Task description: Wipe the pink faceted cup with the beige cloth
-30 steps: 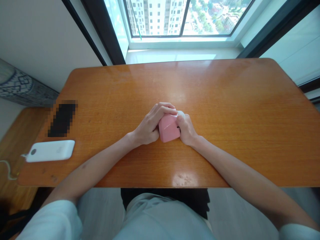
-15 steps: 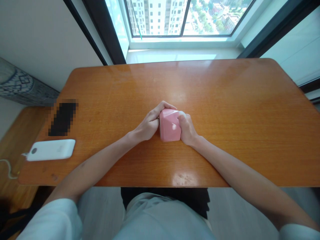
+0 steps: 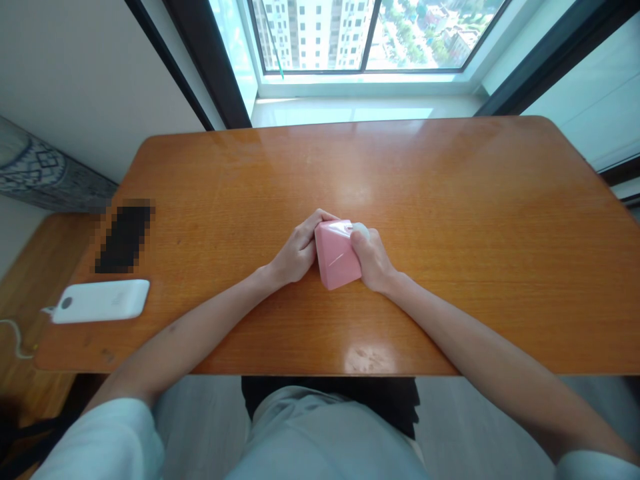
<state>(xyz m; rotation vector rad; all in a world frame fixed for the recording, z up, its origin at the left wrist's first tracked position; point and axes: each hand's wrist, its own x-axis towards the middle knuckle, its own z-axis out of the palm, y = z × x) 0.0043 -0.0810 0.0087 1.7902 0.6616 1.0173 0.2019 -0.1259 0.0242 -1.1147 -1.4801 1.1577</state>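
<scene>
A glossy pink box-shaped object (image 3: 339,257) with flat, angled sides is held between both hands above the middle of the table. My left hand (image 3: 296,251) is closed along its left side, fingers reaching over the far edge. On the right, my right hand (image 3: 371,259) grips the object with the thumb pressed on its upper face. Beside that thumb a small white piece (image 3: 361,231) shows; whether it belongs to the object I cannot tell. Most fingers of the right hand are hidden behind the object.
The wooden table (image 3: 475,233) spans the view. On its left lie a white phone-shaped device (image 3: 103,301) with a cable and a blurred-out dark rectangle (image 3: 124,239). Behind the table is a window (image 3: 370,40); a patterned grey-blue fabric thing (image 3: 53,170) stands at left.
The pink object has tilted, its near edge now slanting lower at the left. My left hand has shifted slightly, and the white piece by my right thumb shows more.
</scene>
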